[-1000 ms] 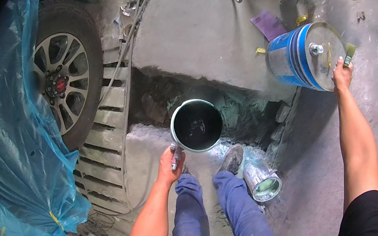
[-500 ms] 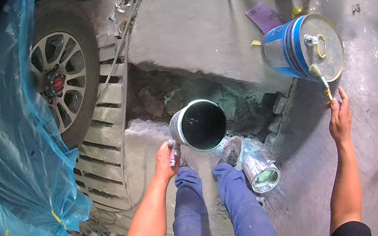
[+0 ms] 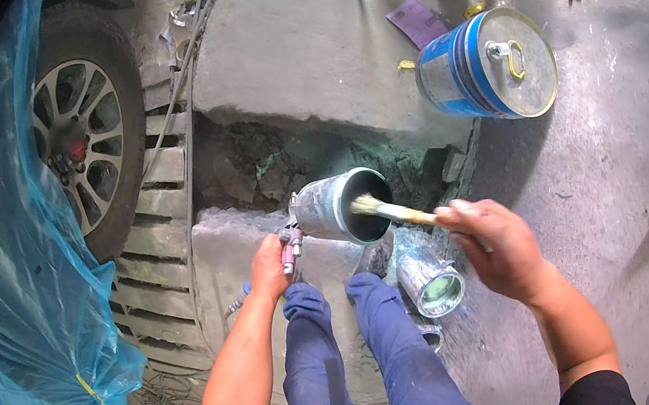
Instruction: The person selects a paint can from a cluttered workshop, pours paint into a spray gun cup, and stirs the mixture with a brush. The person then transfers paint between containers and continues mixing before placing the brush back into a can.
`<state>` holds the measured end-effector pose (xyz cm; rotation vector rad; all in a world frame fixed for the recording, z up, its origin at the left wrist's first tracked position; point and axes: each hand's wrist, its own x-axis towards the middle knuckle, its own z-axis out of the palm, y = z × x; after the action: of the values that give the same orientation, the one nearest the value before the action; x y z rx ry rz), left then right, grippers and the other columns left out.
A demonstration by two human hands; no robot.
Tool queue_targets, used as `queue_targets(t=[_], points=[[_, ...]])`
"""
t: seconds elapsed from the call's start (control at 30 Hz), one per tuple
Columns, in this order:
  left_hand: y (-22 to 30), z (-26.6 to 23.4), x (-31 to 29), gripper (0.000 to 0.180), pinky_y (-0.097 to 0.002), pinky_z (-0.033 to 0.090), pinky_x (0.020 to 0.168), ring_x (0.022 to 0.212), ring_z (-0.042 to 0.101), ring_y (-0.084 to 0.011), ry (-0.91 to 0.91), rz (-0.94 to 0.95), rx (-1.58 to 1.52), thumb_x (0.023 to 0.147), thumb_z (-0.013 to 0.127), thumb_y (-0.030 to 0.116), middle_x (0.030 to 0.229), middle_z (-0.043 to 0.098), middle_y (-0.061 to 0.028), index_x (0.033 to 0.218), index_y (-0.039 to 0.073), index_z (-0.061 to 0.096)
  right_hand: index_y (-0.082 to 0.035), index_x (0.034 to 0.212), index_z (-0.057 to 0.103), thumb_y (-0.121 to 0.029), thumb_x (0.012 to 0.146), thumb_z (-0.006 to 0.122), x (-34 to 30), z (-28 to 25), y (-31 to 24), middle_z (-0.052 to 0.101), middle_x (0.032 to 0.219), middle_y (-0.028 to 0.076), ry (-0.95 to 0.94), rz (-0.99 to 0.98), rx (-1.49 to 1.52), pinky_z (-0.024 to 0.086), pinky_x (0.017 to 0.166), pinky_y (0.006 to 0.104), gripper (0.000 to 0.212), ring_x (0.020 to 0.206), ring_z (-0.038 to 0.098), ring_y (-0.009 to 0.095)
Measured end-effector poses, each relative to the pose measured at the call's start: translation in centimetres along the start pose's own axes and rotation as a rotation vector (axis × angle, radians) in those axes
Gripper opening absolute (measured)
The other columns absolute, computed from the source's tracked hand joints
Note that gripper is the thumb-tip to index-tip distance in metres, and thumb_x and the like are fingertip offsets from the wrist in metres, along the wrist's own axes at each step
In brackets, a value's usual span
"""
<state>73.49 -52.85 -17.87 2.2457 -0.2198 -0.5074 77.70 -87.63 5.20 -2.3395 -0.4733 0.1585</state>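
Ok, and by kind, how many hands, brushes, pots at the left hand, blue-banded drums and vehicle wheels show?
Hands: 2 (left hand, right hand)
Brush: 1
Pot: 1
Blue-banded drum: 1
Vehicle wheel: 1
Total: 6

Single head-worn fisheye, upright, looking steeply down past wearer's dusty blue trousers; round view, black corners, edges bent. Bare left hand and bare right hand close, mid-frame; grey concrete floor beyond, black-tyred silver-spoked wheel far left, blue-and-silver metal drum upper right.

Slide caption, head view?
Right hand holds a brush at an open container; left hand grips a pinkish metal fitting.
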Motion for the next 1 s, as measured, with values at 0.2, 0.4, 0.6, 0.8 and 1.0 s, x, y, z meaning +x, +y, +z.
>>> queue_targets(t=[0.2,0.4,0.6,0.8,1.0], points=[[0.0,-0.2,-0.6,0.020,-0.0435,0.048,0.068,0.080,0.057,-0.0377,-0.020,0.017,0.030,0.079,0.057,0.004,0.086,0.056,-0.0151,0.099,0.008,0.060,-0.003,0.120,0.058,0.002,0.077,0.064,2.9,7.0,2.2,0.068,0.102,0.013,-0.012,-0.199,-0.036,0.054,0.068,0.0358,0.043,0.076,0.062,0.027],[-1.2,-0.4,-0.9,0.019,-0.0458,0.048,0.070,0.083,0.058,-0.0392,-0.033,-0.013,0.084,0.081,0.057,0.006,0.088,0.056,-0.0160,0.100,0.006,0.059,-0.004,0.123,0.056,-0.005,0.083,0.066,2.4,7.2,1.6,0.069,0.094,0.014,-0.188,0.055,0.097,0.055,0.070,0.0370,0.041,0.078,0.067,0.028],[-2.3,-0.5,-1.6,0.019,-0.0476,0.047,0.070,0.085,0.058,-0.0399,-0.019,-0.004,0.090,0.081,0.057,0.006,0.090,0.057,-0.0162,0.100,0.006,0.059,-0.001,0.122,0.056,0.008,0.078,0.068,0.8,0.6,0.9,0.069,0.099,0.015,-0.103,-0.182,-0.129,0.055,0.061,0.0344,0.046,0.070,0.066,0.025],[-1.4,-0.4,-1.5,0.022,-0.0473,0.047,0.070,0.083,0.058,-0.0396,-0.031,0.002,0.107,0.080,0.058,0.006,0.088,0.057,-0.0154,0.102,0.009,0.059,-0.001,0.119,0.059,0.007,0.077,0.068,-0.5,-0.6,-2.1,0.068,0.092,0.013,-0.186,-0.067,-0.026,0.051,0.057,0.0343,0.044,0.066,0.062,0.024],[-1.6,0.1,-0.9,0.029,-0.0442,0.047,0.070,0.081,0.058,-0.0379,-0.038,0.032,0.096,0.076,0.061,0.006,0.086,0.057,-0.0142,0.104,0.012,0.059,-0.003,0.118,0.060,0.006,0.079,0.067,-2.2,0.1,0.1,0.066,0.085,0.012,-0.200,-0.014,-0.151,0.051,0.058,0.0359,0.040,0.067,0.062,0.025]])
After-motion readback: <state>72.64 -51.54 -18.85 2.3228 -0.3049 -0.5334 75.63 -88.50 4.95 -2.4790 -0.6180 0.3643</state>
